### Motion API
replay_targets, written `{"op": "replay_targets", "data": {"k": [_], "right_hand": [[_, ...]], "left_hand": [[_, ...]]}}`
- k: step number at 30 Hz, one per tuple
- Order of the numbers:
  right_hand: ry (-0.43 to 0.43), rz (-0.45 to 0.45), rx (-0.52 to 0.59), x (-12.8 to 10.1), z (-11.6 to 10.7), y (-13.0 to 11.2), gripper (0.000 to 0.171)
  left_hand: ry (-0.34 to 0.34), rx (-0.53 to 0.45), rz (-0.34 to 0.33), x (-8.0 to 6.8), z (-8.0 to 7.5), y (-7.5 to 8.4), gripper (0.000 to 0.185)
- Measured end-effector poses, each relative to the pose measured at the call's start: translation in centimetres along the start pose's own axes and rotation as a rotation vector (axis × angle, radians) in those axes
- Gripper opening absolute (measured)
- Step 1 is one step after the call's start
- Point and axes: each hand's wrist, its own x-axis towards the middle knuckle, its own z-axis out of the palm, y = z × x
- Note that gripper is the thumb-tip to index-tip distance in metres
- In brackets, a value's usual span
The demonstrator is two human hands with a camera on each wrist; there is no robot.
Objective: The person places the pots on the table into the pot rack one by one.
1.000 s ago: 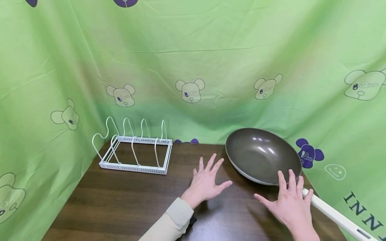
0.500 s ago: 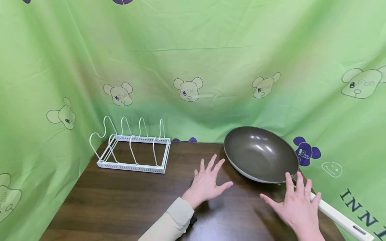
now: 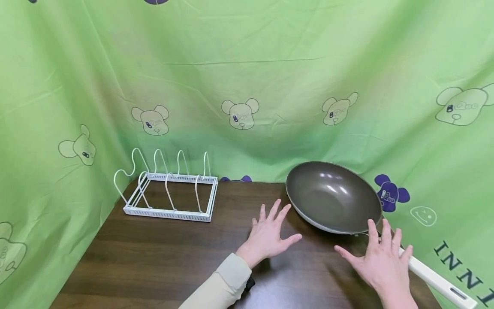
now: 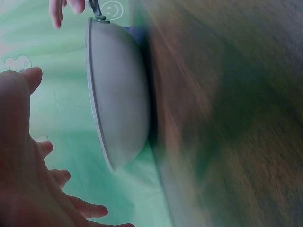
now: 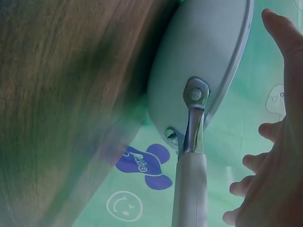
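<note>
A dark-lined wok (image 3: pixel 332 197) with a white handle (image 3: pixel 440 277) stands at the back right of the table. In the right wrist view its pale outer wall (image 5: pixel 189 56) and the metal bracket of the handle show. My right hand (image 3: pixel 384 266), fingers spread, hovers in front of the handle, hiding part of it, and holds nothing. Left of the wok's near side, my left hand (image 3: pixel 267 238) is held above the table with its fingers spread, also holding nothing. A white wire pan rack (image 3: pixel 167 214) with several upright loops sits at the back left.
The brown wooden table (image 3: pixel 162 257) ends against a green curtain (image 3: pixel 247 51) at the back and both sides, printed with bear heads. The wok's handle sticks out past the table's right edge.
My right hand has moved a little to the right, along the handle. Just now my left hand has shifted slightly right. The view has tilted slightly; wok and rack stay in place.
</note>
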Motion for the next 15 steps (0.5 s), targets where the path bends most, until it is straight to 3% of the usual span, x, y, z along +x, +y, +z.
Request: {"op": "replay_targets", "data": {"k": [15], "right_hand": [[-0.017, 0.066, -0.014, -0.8, -0.6, 2.0, 0.128]], "left_hand": [[-0.022, -0.005, 0.019, 0.1, -0.1, 0.7, 0.085]]}}
